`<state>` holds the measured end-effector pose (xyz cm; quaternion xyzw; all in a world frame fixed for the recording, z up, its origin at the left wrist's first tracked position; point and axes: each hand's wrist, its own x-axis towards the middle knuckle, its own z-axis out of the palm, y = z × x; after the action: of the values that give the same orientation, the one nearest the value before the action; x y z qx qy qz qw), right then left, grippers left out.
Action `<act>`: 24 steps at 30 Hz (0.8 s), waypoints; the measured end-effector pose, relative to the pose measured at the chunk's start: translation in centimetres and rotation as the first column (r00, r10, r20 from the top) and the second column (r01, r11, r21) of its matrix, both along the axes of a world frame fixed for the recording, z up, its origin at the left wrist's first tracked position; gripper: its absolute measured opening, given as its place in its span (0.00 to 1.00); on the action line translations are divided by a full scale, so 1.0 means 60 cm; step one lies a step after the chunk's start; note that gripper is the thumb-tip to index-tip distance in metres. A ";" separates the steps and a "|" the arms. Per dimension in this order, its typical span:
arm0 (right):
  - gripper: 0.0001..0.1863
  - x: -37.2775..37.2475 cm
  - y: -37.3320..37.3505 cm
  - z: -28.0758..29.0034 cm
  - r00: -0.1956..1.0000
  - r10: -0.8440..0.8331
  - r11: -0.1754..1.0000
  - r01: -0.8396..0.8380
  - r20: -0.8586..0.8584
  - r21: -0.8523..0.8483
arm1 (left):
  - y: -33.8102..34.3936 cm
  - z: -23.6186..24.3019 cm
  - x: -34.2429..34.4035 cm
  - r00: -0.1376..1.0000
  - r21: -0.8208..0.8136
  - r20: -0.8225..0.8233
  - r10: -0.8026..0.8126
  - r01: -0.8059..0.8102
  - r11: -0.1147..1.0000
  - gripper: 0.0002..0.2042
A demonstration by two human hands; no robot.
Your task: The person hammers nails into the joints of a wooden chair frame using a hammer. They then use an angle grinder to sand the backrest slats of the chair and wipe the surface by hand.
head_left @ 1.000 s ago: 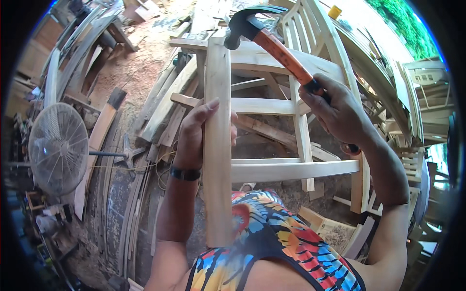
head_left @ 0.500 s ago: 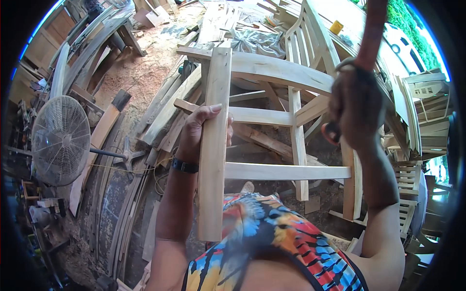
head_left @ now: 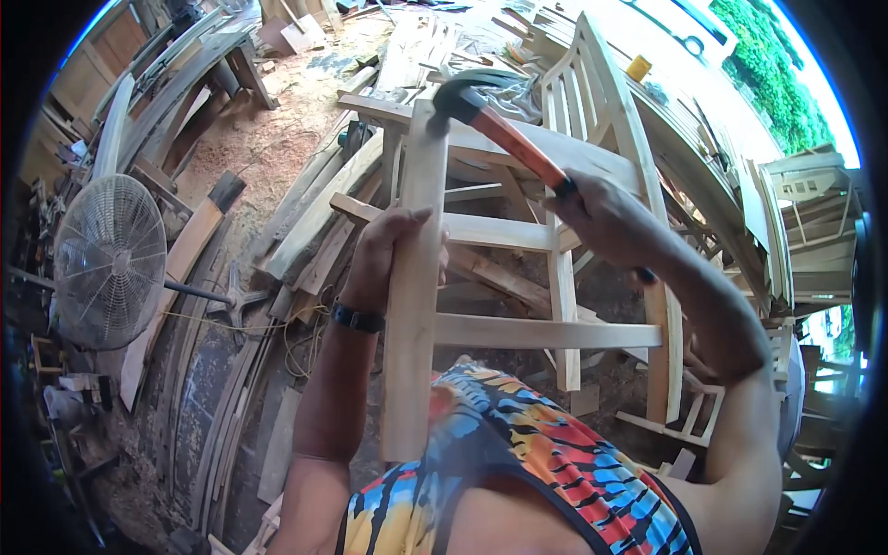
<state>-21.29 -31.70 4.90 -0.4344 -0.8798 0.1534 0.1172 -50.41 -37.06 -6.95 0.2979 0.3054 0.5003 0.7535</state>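
Observation:
A pale wooden chair frame (head_left: 499,331) stands before me, with its slatted back at the far right. My left hand (head_left: 396,250) is wrapped round the frame's near-left post (head_left: 413,342), about halfway along it. In my right hand (head_left: 606,217) is a claw hammer (head_left: 518,143) with an orange and black handle. Its dark head meets the far end of that post, above the joint with the curved rail (head_left: 592,162). Whether the hammer face touches the wood or hovers just over it, I cannot tell.
On the left stands a round metal fan (head_left: 113,264), with long boards (head_left: 217,416) lying beside it. A wooden bench (head_left: 176,102) is at the far left, near sawdust (head_left: 264,139) on the floor. Stacked lumber (head_left: 712,176) fills the right side.
My right hand has swung the hammer down and to the left, from raised upright to the post's far end. The left hand keeps its grip on the post.

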 end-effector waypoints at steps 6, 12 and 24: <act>0.13 -0.055 -0.019 0.118 0.935 -0.163 0.982 0.186 -0.316 0.043 | -0.010 -0.022 -0.009 0.985 -0.040 0.140 0.100 -0.096 0.995 0.16; 0.13 -0.018 0.012 0.058 0.980 -0.120 0.992 0.124 0.157 -0.015 | -0.003 -0.012 0.005 0.998 -0.010 0.055 0.025 -0.024 1.000 0.16; 0.15 -0.017 0.048 0.096 0.884 -0.111 0.974 0.188 -0.454 0.129 | -0.010 -0.010 0.009 0.997 -0.016 0.053 0.056 -0.055 0.998 0.19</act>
<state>-22.34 -28.81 10.67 -0.4430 -0.8034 0.1637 0.3626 -49.88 -37.68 -7.54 0.2705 0.2968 0.5266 0.7493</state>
